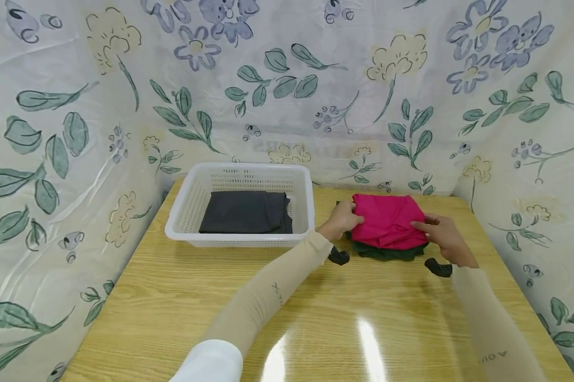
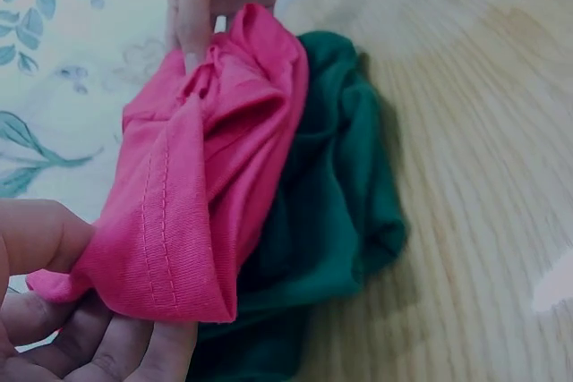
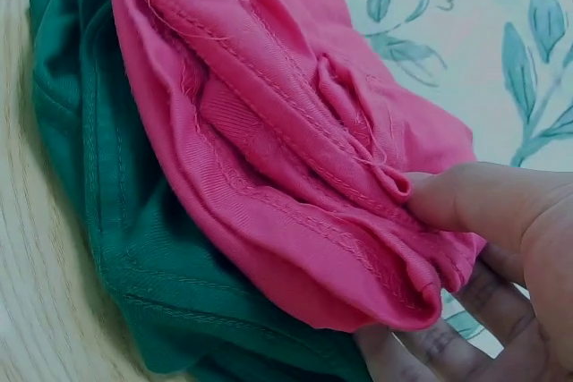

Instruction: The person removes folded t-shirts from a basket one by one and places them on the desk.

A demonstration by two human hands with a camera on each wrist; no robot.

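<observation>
A folded pink garment (image 1: pixel 387 220) with stitched hems lies over a dark green garment (image 1: pixel 387 251) on the right part of the table. My left hand (image 1: pixel 340 218) grips the pink cloth at its left edge, thumb on top and fingers beneath, as the left wrist view shows. At the opposite edge my right hand (image 1: pixel 442 236) pinches the same cloth, its thumb (image 3: pixel 457 199) pressed on a seamed fold and its fingers under it. The green garment (image 2: pixel 331 194) shows below the pink one, bunched in thick folds.
A white perforated plastic basket (image 1: pixel 179 225) stands left of my hands, holding folded black cloth (image 1: pixel 239 212). Floral sheeting (image 1: pixel 287 122) hangs behind the wooden table (image 1: pixel 210 286) and along both sides. A black strap piece (image 1: pixel 438 267) sits by my right wrist.
</observation>
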